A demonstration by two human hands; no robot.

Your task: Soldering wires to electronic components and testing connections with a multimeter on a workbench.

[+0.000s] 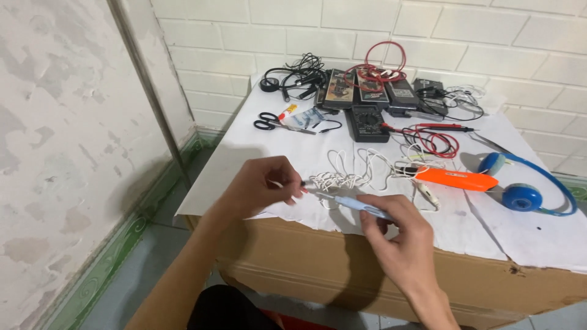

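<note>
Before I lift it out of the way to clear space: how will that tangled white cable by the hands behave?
The white cable will probably be floppy; it lies in loose loops on the paper sheet. It looks thin, so likely light. Its tangle runs toward the orange tool and may drag it.

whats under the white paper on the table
The white paper lies on a brown cardboard box; its front face shows below the paper's edge. The box top is covered by the paper and the tools on it, so nothing of it can be seen.
</note>
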